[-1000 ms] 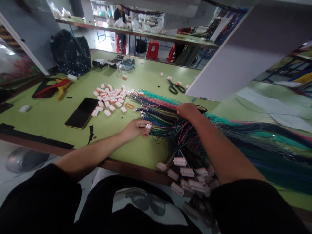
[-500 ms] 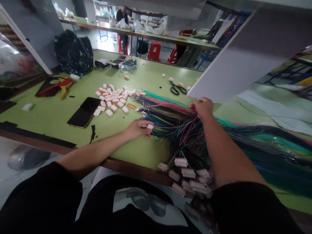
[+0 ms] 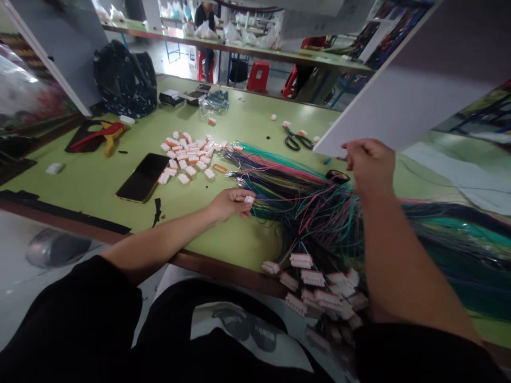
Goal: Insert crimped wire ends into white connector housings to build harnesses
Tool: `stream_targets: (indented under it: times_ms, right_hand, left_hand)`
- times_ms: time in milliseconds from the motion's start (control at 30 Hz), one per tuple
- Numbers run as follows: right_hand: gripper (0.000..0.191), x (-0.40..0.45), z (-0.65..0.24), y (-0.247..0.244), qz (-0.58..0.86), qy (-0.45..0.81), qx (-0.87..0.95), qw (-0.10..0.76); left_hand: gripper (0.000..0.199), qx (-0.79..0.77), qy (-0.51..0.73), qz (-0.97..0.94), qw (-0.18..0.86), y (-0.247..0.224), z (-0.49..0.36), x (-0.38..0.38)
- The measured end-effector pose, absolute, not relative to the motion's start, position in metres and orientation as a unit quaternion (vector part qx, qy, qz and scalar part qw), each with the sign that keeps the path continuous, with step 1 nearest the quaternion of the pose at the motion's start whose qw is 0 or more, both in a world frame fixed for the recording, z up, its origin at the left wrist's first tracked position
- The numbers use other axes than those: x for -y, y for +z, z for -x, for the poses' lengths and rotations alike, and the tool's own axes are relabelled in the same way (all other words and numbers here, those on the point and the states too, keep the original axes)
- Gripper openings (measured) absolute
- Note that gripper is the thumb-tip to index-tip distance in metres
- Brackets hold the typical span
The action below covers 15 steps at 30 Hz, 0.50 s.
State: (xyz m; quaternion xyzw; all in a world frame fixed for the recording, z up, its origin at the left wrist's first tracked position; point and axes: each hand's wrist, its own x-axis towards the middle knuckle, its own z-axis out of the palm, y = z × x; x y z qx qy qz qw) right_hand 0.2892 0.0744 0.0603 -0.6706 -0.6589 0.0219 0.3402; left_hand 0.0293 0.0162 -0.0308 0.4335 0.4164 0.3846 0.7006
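Between the fingers of my left hand [image 3: 235, 204] is a small white connector [image 3: 249, 199], with a pink wire running from it to the right. My right hand [image 3: 369, 159] is raised over the wires at the right, its fingers closed; whatever they pinch is too small to make out. Under and between the hands spreads a bundle of green, pink, blue and black wires [image 3: 287, 178]. Loose white and orange connectors [image 3: 189, 154] lie in a pile left of the wire ends. Wired connectors [image 3: 312, 277] hang in a cluster at the table's front edge.
A phone [image 3: 142, 178] lies left of the pile. Black scissors [image 3: 297, 139] and a black tape roll [image 3: 337, 176] are beyond the wires. Red and yellow pliers [image 3: 104, 135] and a dark bag [image 3: 125, 80] sit at the left. A person [image 3: 205, 18] is at the far table.
My right hand has moved right and up, away from the wires' middle, uncovering the tape roll. My left hand still holds the connector. The view has shifted slightly.
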Motion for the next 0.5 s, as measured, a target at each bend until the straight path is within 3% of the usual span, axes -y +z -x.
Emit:
stream_targets:
  times_ms: [100, 200, 267, 500]
  right_hand:
    - [0.034, -0.057, -0.273, 0.063, 0.608, 0.127, 0.702, 0.348]
    - [0.028, -0.036, -0.236, 0.056, 0.508, 0.250, 0.790, 0.234]
    - [0.029, -0.026, -0.216, 0.047, 0.463, 0.313, 0.805, 0.202]
    - [0.024, -0.027, -0.213, 0.025, 0.457, 0.422, 0.740, 0.255]
  left_hand:
    - [0.024, -0.412, 0.388, -0.420, 0.709, -0.029, -0.030, -0.016]
    - [0.024, -0.401, 0.393, -0.419, 0.713, -0.028, -0.029, -0.015]
    - [0.025, -0.385, 0.397, -0.425, 0.716, -0.030, -0.028, -0.016]
    - [0.033, -0.326, 0.400, -0.468, 0.718, -0.038, -0.025, -0.019]
